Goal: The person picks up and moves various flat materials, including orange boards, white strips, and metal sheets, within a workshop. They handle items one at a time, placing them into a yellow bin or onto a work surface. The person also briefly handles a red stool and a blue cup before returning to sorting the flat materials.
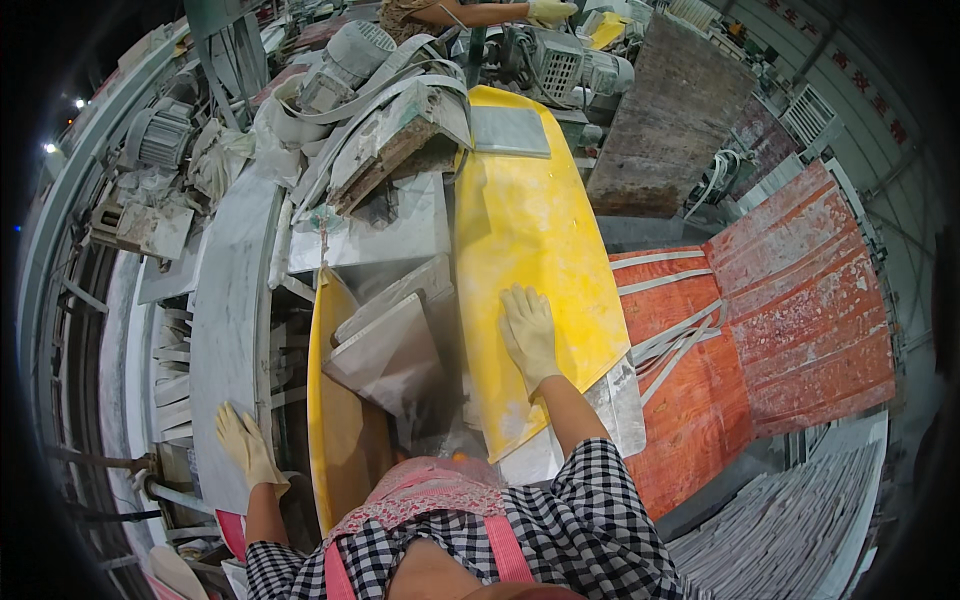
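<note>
My right hand (527,330), in a pale rubber glove, lies flat with its fingers stretched on a long yellow sheet (530,225) dusted with white. My left hand (246,448), gloved alike, rests with fingers spread on a long grey-white slab (235,290). Neither hand grips anything. A grey rectangular tile (511,132) lies at the far end of the yellow sheet. Between my arms, dusty grey slabs (388,355) lean in a gap beside an upright yellow panel (345,430).
An orange-red board (690,370) with pale straps stands at the right. Many thin sheets are stacked (790,520) at lower right. Motors (160,135) and a dusty machine housing (405,140) stand beyond. Another person's gloved hand (552,12) shows at the top.
</note>
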Tool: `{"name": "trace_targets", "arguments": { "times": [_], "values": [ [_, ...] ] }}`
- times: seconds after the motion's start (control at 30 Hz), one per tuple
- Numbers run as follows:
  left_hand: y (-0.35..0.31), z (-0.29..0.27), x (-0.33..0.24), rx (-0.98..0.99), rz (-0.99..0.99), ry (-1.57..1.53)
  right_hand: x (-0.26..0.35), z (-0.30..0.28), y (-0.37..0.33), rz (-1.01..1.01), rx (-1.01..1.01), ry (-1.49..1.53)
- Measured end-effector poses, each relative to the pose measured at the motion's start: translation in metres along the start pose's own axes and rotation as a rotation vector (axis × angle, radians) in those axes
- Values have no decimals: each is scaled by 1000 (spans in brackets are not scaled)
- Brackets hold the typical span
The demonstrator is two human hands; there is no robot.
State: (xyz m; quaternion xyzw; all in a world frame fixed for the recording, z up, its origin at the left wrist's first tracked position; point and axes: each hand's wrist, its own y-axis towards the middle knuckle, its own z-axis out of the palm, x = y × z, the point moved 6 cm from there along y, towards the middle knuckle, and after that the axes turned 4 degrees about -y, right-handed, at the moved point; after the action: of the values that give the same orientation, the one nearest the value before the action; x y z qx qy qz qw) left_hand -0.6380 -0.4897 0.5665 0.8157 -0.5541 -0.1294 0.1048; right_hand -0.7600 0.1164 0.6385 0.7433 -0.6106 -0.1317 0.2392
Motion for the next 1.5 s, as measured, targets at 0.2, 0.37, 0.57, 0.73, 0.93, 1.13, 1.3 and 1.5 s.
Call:
{"name": "trace_targets", "arguments": {
  "times": [0.2,0.37,0.57,0.73,0.93,1.13,1.3,1.5],
  "values": [
    [0,3,3,1,0,11,-2,2,3,67,114,77],
    [-1,5,5,-14,7,-13,1,-4,3,7,7,-7],
    [-1,5,6,-19,20,-11,-1,0,3,57,110,71],
    [0,6,7,-10,16,8,5,-11,6,-4,-13,-10],
    [-1,4,4,-18,26,15,0,-4,5,63,75,108],
    [-1,3,4,-1,14,1,-1,-3,2,34,46,68],
    [0,3,3,2,17,17,-4,6,1,65,136,49],
    [-1,1,2,23,-6,9,-5,6,0,72,132,79]
  ]
}}
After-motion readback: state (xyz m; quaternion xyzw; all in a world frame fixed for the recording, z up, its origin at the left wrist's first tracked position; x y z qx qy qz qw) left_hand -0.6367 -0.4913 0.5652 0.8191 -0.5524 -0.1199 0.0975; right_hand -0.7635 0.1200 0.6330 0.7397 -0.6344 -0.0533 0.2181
